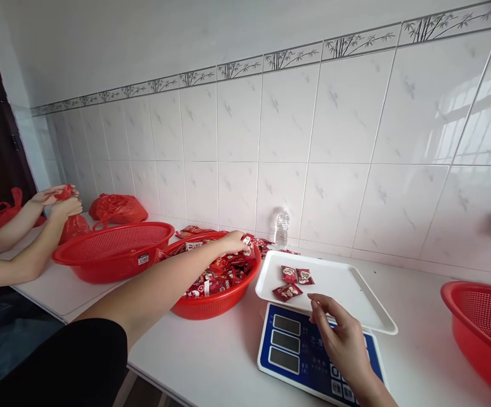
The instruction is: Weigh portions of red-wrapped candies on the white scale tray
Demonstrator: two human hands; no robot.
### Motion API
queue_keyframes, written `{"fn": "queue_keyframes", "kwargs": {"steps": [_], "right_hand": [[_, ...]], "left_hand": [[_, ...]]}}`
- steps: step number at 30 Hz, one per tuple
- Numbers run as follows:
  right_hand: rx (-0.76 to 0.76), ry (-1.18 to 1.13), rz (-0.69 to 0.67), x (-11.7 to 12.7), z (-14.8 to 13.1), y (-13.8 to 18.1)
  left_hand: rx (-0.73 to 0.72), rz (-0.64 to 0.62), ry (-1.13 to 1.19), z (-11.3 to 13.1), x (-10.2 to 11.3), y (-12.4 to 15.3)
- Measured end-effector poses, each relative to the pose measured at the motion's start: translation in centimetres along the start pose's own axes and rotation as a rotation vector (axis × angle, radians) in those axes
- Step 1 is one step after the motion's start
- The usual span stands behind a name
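Note:
My left hand (235, 243) reaches over the right rim of a red plastic basket (211, 308) heaped with small red wrapped packets (228, 274). Its fingers are closed around a red packet (249, 244); whether more are in the grip is hidden. My right hand (342, 333) hovers over the blue keypad of a digital scale (285, 342), its thumb and index finger apart and nothing between them. On the scale's white tray (356, 299) lie three red packets (288, 274), close together toward the left side.
Another person's hands (65, 203) grip a red plastic bag (74, 227) at far left. Near them stand a second red basket (113, 265) and a bulky red bag (118, 208). A clear bottle (282, 229) is by the tiled wall. At right sits another red basket (483, 333).

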State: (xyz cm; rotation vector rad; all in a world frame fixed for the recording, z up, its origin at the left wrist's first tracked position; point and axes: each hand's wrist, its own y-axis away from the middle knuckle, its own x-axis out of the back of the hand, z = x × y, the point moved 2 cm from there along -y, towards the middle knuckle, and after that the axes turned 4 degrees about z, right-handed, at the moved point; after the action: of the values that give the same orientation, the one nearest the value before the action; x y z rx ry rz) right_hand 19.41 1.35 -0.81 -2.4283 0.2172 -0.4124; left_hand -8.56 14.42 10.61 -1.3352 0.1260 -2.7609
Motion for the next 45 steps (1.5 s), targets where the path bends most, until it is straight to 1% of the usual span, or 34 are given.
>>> {"fn": "queue_keyframes", "kwargs": {"steps": [2, 3, 4, 5, 7, 8, 9, 11, 13, 14, 16, 18, 19, 21, 25, 28, 30, 32, 34, 36, 39, 41, 45], "right_hand": [[-0.002, 0.001, -0.002, 0.0, 0.0, 0.0], [-0.004, 0.001, -0.003, -0.1, 0.0, -0.1], [-0.008, 0.0, -0.003, -0.1, 0.0, -0.1], [-0.01, -0.001, -0.005, -0.1, 0.0, -0.1], [-0.013, -0.009, -0.006, -0.1, 0.0, -0.1], [-0.013, -0.014, -0.005, -0.1, 0.0, -0.1], [-0.013, -0.017, -0.004, -0.1, 0.1, -0.1], [-0.007, -0.015, -0.003, -0.2, 0.1, 0.0], [0.003, -0.011, -0.005, -0.3, 0.2, 0.0], [0.008, -0.01, -0.007, -0.3, 0.2, 0.0], [0.018, -0.013, -0.003, -0.3, 0.1, -0.1], [0.023, -0.016, 0.011, -0.3, 0.1, -0.1], [0.025, -0.018, 0.019, -0.3, 0.0, -0.1], [0.029, -0.019, 0.022, -0.2, -0.1, -0.2], [0.036, -0.009, 0.011, -0.1, -0.3, -0.2], [0.043, 0.005, 0.007, -0.1, -0.3, -0.2], [0.047, 0.012, 0.01, -0.2, -0.2, -0.2], [0.042, 0.016, 0.015, -0.2, 0.0, -0.2], [0.032, 0.026, 0.028, -0.1, 0.3, -0.1], [0.031, 0.059, 0.058, 0.0, 0.5, 0.0], [0.043, 0.164, 0.082, -0.1, 0.6, 0.0], [0.079, 0.247, 0.017, -0.7, 0.3, -0.3], [0.169, 0.437, -0.194, -2.8, -0.7, -2.2]], "left_hand": [[-0.032, 0.026, 0.069, 1.5, 0.2, -0.1], [-0.054, 0.016, 0.131, 2.2, 0.0, -0.1], [-0.073, -0.018, 0.205, 2.8, -0.5, -0.1], [-0.088, -0.077, 0.274, 3.3, -1.1, 0.0], [-0.101, -0.23, 0.325, 3.9, -2.8, 0.4], [-0.103, -0.283, 0.283, 3.9, -3.8, 0.6], [-0.112, -0.302, 0.208, 3.9, -4.7, 0.9], [-0.186, -0.257, 0.013, 3.9, -6.3, 1.4], [-0.306, -0.202, -0.177, 4.0, -7.6, 1.9], [-0.359, -0.199, -0.253, 4.1, -8.1, 2.1], [-0.413, -0.225, -0.347, 4.4, -9.0, 2.4], [-0.423, -0.236, -0.383, 4.7, -9.6, 2.7], [-0.437, -0.221, -0.383, 4.8, -9.8, 3.0], [-0.486, -0.133, -0.335, 5.2, -10.0, 3.8], [-0.596, 0.16, -0.045, 5.2, -9.7, 7.0], [-0.623, 0.322, 0.092, 3.7, -9.7, 9.7], [-0.627, 0.388, 0.133, 2.2, -10.1, 11.1], [-0.636, 0.431, 0.179, 0.7, -10.7, 11.9], [-0.677, 0.478, 0.222, -0.4, -11.2, 12.4], [-0.743, 0.511, 0.241, -1.0, -11.4, 12.9], [-0.815, 0.488, 0.265, -1.0, -11.4, 13.6], [-0.842, 0.475, 0.312, -0.9, -11.3, 13.8], [-0.843, 0.487, 0.429, -1.1, -11.1, 13.6]]}}
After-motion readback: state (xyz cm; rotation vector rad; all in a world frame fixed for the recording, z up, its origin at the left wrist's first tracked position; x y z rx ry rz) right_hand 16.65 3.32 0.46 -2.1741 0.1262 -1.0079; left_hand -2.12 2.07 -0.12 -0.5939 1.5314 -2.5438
